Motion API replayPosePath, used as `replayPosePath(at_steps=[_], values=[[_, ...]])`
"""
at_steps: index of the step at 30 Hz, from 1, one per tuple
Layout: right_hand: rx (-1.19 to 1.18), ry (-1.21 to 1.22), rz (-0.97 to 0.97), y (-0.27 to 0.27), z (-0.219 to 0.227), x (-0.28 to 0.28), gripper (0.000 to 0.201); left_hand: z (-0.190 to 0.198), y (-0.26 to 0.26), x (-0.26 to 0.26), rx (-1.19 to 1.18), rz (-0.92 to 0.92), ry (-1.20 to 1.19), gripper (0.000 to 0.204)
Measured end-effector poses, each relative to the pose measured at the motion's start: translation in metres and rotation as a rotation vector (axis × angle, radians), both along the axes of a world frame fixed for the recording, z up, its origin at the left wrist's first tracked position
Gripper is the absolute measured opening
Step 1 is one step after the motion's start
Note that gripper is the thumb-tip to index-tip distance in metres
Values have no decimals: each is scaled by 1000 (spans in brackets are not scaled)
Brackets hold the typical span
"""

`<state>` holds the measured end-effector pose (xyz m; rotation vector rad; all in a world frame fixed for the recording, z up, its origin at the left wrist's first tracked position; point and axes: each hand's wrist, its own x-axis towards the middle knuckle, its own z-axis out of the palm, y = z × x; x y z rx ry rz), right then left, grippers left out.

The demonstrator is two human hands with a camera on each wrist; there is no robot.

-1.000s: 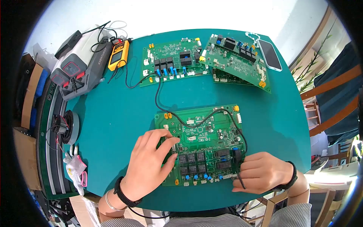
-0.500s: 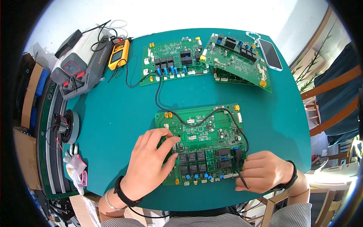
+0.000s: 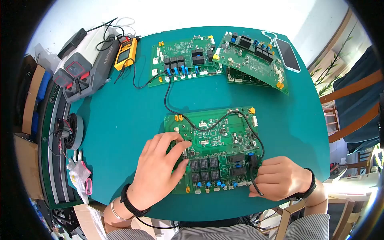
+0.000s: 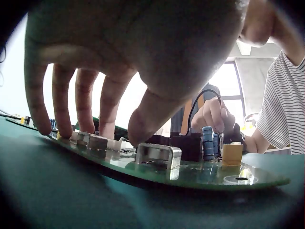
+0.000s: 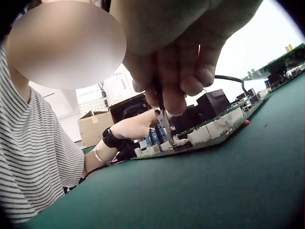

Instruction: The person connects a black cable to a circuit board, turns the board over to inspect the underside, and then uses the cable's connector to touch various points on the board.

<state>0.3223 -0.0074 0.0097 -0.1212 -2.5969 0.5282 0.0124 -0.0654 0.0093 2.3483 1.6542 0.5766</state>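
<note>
Since the picture a second ago, my right hand [image 3: 282, 180] has shifted slightly toward 3 o'clock along the near edge of the green circuit board [image 3: 222, 138], and the end of the black cable [image 3: 165, 96] has gone with it. My left hand [image 3: 164, 164] has kept its place.

The board lies flat on the teal table [image 3: 120, 132] right in front of me, its black relays [image 3: 205, 169] grouped toward 6 o'clock, with small blue components and pale connectors along the near edge. Yellow-orange connectors stand out near 11 and 1 o'clock.

My left fingers are arched and spread apart, the tips resting at the board's 9 o'clock side. At 4 o'clock my right fingers are curled together, pinching a metal tip [image 5: 166, 128] — it comes down at a pale connector on the edge. I cannot tell exactly which contact it meets. The cable crosses the board's upper half, then drops at the right.

Beyond the board, the yellow multimeter [image 3: 126, 54] sits at 10 o'clock, another circuit board [image 3: 186, 50] near 11, overlapping circuit boards [image 3: 248, 64] at 1 — and just past them, a phone [image 3: 287, 56].
</note>
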Motion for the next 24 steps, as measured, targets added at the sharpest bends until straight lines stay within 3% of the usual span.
replayPosePath(at_steps=[14,19,24], values=[[-19,-45,-3,1,0,2,19,1,1,2,-1,103,-93,57],[1,40,-29,0,0,3,19,1,2,1,13,114,-67,42],[-13,-47,-19,1,1,3,18,0,1,1,5,108,-78,32]])
